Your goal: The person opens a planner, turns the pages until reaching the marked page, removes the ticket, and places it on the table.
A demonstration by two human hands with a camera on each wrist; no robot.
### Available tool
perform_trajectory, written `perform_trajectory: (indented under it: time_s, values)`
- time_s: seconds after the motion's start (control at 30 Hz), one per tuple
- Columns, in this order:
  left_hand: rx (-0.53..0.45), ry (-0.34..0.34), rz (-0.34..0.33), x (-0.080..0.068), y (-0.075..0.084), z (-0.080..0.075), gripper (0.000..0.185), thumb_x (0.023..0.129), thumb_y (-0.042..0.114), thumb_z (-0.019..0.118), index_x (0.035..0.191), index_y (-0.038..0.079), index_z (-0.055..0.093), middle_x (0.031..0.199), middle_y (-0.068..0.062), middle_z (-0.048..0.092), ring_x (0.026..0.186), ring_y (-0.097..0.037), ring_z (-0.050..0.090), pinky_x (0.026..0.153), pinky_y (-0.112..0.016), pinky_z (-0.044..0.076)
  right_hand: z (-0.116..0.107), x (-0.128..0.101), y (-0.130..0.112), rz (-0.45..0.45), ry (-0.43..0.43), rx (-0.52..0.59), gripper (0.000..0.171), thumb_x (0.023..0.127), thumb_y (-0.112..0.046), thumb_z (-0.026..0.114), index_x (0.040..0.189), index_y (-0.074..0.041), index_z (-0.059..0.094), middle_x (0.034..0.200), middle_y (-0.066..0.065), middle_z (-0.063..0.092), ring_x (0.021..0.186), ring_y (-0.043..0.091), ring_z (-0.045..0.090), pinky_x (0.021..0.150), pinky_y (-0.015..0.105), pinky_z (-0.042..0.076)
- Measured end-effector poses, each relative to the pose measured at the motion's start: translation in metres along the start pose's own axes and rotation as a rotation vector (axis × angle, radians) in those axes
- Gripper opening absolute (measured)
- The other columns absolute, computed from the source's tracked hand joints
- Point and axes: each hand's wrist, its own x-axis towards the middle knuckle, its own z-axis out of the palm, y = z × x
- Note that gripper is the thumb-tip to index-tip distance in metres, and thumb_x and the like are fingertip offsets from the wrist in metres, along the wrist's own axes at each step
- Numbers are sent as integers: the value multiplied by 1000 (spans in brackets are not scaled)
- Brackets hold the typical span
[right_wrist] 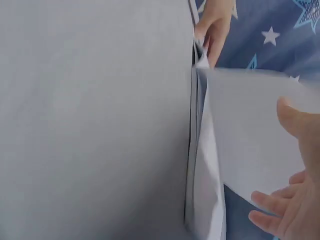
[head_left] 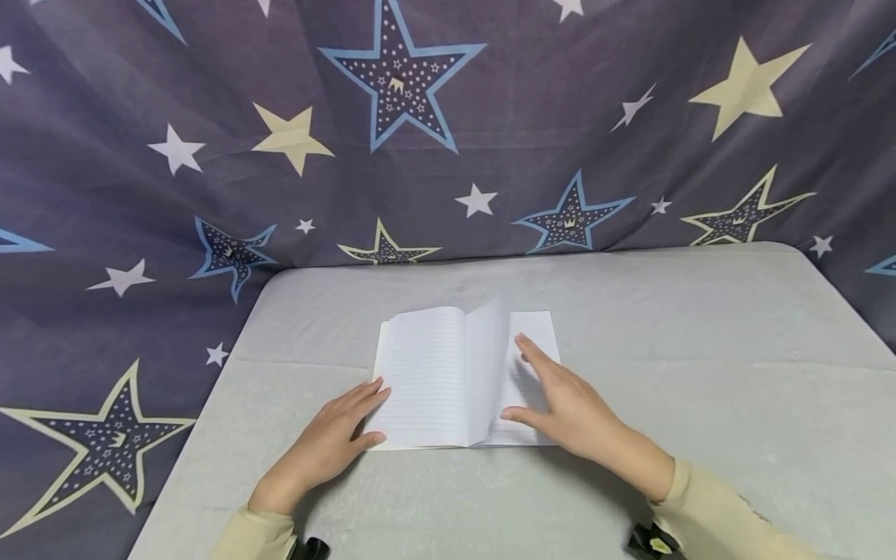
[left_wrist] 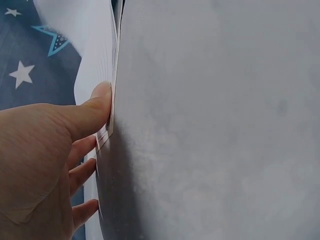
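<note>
An open notebook [head_left: 427, 373] with lined white pages lies on the table, and one leaf [head_left: 488, 365] stands up near its middle, slightly blurred. At the notebook's left edge my left hand [head_left: 325, 439] rests with its thumb on the lower corner; in the left wrist view the thumb [left_wrist: 97, 107] touches the page edges. My right hand [head_left: 577, 408] hovers over the right page, fingers and thumb spread, holding nothing. The right wrist view has those spread fingers [right_wrist: 270, 202] apart from the raised leaf [right_wrist: 250, 125].
The notebook lies on a pale grey cloth-covered table [head_left: 700, 350]. Behind it and to the left hangs a dark curtain [head_left: 532, 101] printed with stars. Dark wrist devices [head_left: 654, 540] sit at both sleeves.
</note>
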Motion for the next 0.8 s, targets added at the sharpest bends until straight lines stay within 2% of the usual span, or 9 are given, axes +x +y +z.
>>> perform_trajectory:
  time_s: [0.1, 0.23, 0.43, 0.6, 0.8]
  values:
    - [0, 3, -2, -1, 0, 0, 63, 92, 27, 70, 148, 6, 47, 155, -13, 39, 143, -38, 32, 112, -61, 29, 10, 3, -12, -54, -40, -15, 92, 83, -41, 79, 154, -5, 33, 157, 13, 35, 137, 36, 42, 109, 54, 37]
    - [-7, 6, 0, -1, -1, 1, 63, 93, 28, 69, 148, 7, 47, 155, -13, 38, 143, -38, 32, 112, -61, 28, 25, 7, -26, -122, -136, -39, 86, 84, -49, 74, 152, -9, 39, 157, 12, 34, 137, 34, 42, 110, 52, 37]
    - [-8, 30, -5, -3, -3, -1, 61, 91, 28, 72, 145, 6, 51, 154, -12, 41, 142, -37, 35, 111, -60, 30, 39, 7, -37, -205, -277, -75, 78, 88, -49, 71, 149, -10, 44, 157, 16, 35, 137, 31, 42, 111, 48, 37]
    - [0, 55, -37, -5, -7, -5, 58, 90, 20, 74, 143, 10, 54, 152, -9, 44, 140, -36, 39, 111, -58, 33, 44, 4, -39, -230, -349, -134, 74, 89, -51, 69, 146, -8, 49, 157, 15, 34, 141, 29, 38, 113, 46, 34]
    - [-19, 79, -101, -9, -10, -12, 46, 96, 17, 66, 141, 8, 56, 146, -10, 51, 134, -36, 46, 109, -57, 37, 44, 2, -37, -242, -409, -197, 70, 92, -51, 65, 145, -9, 50, 159, 14, 30, 144, 28, 32, 115, 47, 32]
